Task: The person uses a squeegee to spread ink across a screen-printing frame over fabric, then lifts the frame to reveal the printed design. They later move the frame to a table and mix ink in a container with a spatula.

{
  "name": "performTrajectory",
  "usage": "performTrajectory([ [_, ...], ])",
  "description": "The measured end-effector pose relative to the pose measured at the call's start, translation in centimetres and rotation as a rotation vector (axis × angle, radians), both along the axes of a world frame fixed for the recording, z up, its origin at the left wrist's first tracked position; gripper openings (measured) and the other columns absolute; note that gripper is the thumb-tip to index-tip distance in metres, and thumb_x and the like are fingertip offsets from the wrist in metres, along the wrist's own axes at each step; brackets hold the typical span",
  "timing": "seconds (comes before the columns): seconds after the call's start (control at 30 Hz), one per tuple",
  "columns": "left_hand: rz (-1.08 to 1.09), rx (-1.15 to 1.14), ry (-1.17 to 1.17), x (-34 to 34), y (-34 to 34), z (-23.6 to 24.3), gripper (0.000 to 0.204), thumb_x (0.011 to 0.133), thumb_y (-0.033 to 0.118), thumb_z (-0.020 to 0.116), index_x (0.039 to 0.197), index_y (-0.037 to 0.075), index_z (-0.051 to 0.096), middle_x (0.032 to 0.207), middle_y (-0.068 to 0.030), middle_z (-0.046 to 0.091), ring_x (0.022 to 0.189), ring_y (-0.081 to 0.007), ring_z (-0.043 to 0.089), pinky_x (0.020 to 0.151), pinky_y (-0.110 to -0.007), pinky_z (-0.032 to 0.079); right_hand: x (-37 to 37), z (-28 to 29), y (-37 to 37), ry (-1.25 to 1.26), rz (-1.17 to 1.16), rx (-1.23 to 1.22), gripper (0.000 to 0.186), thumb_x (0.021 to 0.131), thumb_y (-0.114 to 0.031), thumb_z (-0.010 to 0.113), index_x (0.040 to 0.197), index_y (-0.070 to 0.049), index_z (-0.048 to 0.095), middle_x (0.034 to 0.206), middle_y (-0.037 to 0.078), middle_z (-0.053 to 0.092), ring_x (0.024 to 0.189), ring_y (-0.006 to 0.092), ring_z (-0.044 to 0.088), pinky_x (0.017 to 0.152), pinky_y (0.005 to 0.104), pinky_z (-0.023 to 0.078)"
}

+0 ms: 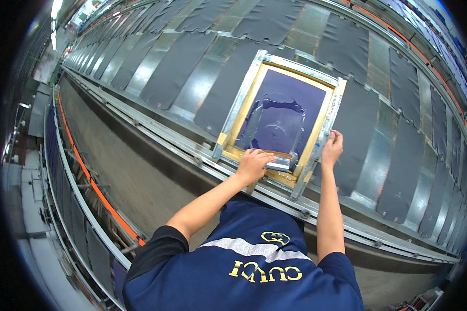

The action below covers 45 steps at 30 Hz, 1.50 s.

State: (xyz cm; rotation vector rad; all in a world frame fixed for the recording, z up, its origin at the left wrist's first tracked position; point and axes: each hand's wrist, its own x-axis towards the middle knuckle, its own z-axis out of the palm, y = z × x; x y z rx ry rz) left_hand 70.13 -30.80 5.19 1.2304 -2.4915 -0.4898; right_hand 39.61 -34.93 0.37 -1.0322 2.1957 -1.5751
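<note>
A screen printing frame with metal outer bars and a yellow inner border lies tilted across the long table in front of me. Clear, glossy ink or paste is smeared over its dark purple mesh. At the near end of the mesh, a squeegee with a metal-coloured holder sits in the grip of my left hand, fingers wrapped over its left end. My right hand is closed at the frame's right bar, thumb and fingers pinching its edge; the exact contact is partly hidden.
Dark grey fabric pieces lie in rows on the shiny metal table, beneath and around the frame. A metal rail runs along the near edge. At left, across a floor aisle, stands another table with an orange strip.
</note>
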Motion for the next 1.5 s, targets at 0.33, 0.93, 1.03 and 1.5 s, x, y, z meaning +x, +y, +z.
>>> performTrajectory([
  [0.33, 0.045, -0.028, -0.063, 21.1, -8.5, -1.1, 0.051, 0.074, 0.000, 0.069, 0.120, 0.023, 0.076, 0.128, 0.0046, 0.075, 0.119, -0.0203, 0.068, 0.089, -0.042, 0.050, 19.5, -1.4, -9.2, -0.042, 0.000, 0.120, 0.020, 0.106, -0.020, 0.057, 0.111, -0.004, 0.069, 0.077, 0.015, 0.067, 0.068, 0.0274, 0.062, 0.067, 0.0427, 0.048],
  [0.93, 0.043, -0.182, -0.053, 14.4, -27.1, -4.6, 0.028, 0.082, 0.004, 0.067, 0.095, 0.025, 0.080, 0.100, 0.0030, 0.078, 0.097, -0.0199, 0.072, 0.081, -0.042, 0.047, 20.3, -3.9, -10.4, -0.020, -0.035, 0.195, 0.021, 0.106, -0.021, 0.058, 0.111, -0.005, 0.069, 0.089, 0.019, 0.073, 0.080, 0.0301, 0.071, 0.075, 0.0431, 0.053],
  [1.03, -0.027, -0.191, -0.017, 17.8, -20.1, -5.1, 0.030, 0.083, 0.001, 0.066, 0.099, 0.023, 0.078, 0.106, 0.0055, 0.078, 0.101, -0.0152, 0.071, 0.076, -0.039, 0.044, 20.3, -3.3, -10.2, -0.044, -0.039, 0.223, 0.022, 0.106, -0.021, 0.057, 0.111, -0.003, 0.069, 0.085, 0.017, 0.071, 0.074, 0.0284, 0.066, 0.072, 0.0412, 0.051],
  [1.5, 0.033, -0.219, -0.049, 14.8, -24.5, -4.9, 0.027, 0.084, 0.005, 0.066, 0.099, 0.023, 0.079, 0.104, 0.0057, 0.078, 0.101, -0.0178, 0.071, 0.079, -0.042, 0.046, 20.2, -3.2, -10.6, -0.036, -0.045, 0.196, 0.021, 0.106, -0.022, 0.058, 0.112, -0.006, 0.071, 0.081, 0.016, 0.070, 0.072, 0.0297, 0.067, 0.071, 0.0440, 0.051],
])
